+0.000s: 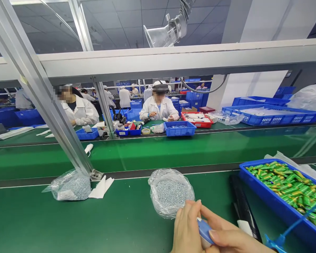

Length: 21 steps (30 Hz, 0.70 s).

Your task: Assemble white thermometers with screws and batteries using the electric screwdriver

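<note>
My left hand (185, 228) and my right hand (234, 237) meet at the bottom edge of the view. Together they grip a small blue and white device (204, 232), fingers wrapped round it; most of it is hidden. Just beyond my fingers lies an open clear bag of small silver screws (171, 191) on the green table (126, 221). To the right stands a blue tray of green batteries (289, 188). A black strip-like object (243, 207) lies between the tray and my hands.
A second bag of screws (71, 186) and a white paper (102, 186) sit by the metal frame post (50, 102) at left. A green conveyor belt (173, 151) runs across. Beyond it, people in white coats (159, 105) work among blue bins (179, 128). A blue tool (276, 242) lies bottom right.
</note>
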Available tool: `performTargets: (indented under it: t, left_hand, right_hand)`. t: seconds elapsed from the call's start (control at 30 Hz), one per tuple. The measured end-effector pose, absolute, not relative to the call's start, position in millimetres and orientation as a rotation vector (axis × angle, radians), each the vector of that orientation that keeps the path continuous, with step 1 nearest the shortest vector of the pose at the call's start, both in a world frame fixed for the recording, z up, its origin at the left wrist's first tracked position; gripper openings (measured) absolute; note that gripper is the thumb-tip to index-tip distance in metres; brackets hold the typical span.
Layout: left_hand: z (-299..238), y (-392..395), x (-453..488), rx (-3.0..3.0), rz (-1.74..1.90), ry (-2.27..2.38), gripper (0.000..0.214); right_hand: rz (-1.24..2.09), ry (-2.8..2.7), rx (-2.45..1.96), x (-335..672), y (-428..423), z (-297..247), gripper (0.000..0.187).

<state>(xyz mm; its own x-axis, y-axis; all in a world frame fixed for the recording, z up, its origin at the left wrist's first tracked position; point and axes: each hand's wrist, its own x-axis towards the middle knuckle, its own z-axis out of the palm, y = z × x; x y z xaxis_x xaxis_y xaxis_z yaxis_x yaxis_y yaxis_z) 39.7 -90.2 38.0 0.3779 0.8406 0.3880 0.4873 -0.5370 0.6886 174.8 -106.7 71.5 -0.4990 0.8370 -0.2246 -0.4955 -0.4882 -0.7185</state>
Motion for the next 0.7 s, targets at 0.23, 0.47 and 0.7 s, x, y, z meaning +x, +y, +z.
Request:
performTargets:
  t: [0.23, 0.47, 0.7]
  left_hand:
    - [-1, -78, 47, 2.277, 1.258, 1.156, 0.070]
    - [-30, -14, 17, 2.348, 1.034, 1.154, 0.062]
    - [-19, 43, -12, 2.459, 0.671, 1.435, 0.036]
  right_hand:
    - [1.759, -1.146, -1.027, 176, -97, 61, 0.073]
    - [0.900, -1.962, -1.462, 202, -60, 79, 0.037]
    - [0.720, -1.629, -1.704, 239, -13, 89, 0.029]
